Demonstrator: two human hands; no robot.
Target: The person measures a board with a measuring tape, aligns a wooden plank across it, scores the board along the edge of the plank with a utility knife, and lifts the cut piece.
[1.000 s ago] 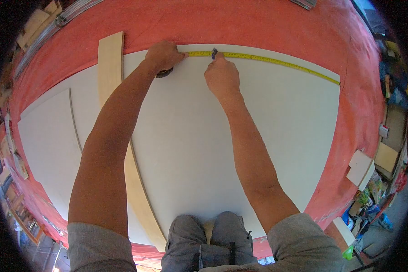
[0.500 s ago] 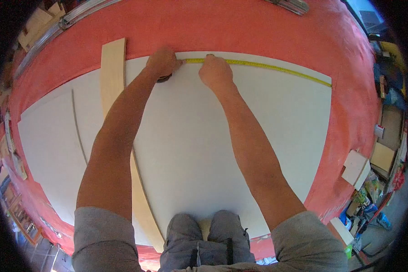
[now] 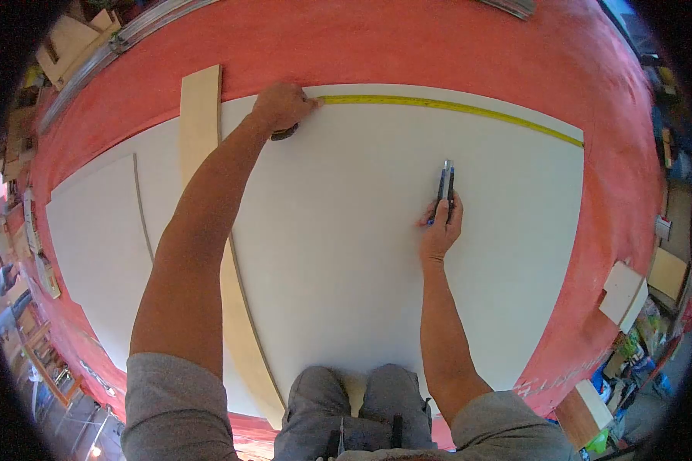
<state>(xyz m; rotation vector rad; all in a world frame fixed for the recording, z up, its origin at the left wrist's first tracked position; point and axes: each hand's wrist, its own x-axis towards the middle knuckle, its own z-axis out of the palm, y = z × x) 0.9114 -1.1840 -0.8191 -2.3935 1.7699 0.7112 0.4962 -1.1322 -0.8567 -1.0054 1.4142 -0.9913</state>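
My left hand is closed around a tape measure near the far edge of a large white board. The dark case shows only partly beneath my palm. From there the yellow tape blade runs along the far edge to the board's right corner. My right hand grips a utility knife, dark with blue parts, its metal tip pointing away from me. The knife is over the right half of the board, apart from the tape.
A long light wooden strip crosses the board on the left, partly behind my left arm. Left of it lies a smaller white panel. Red surface surrounds the board. Offcuts and clutter stand on the right.
My right hand has left the tape at the far edge and moved right and nearer to me; the utility knife now shows in it. My left hand stays on the tape measure.
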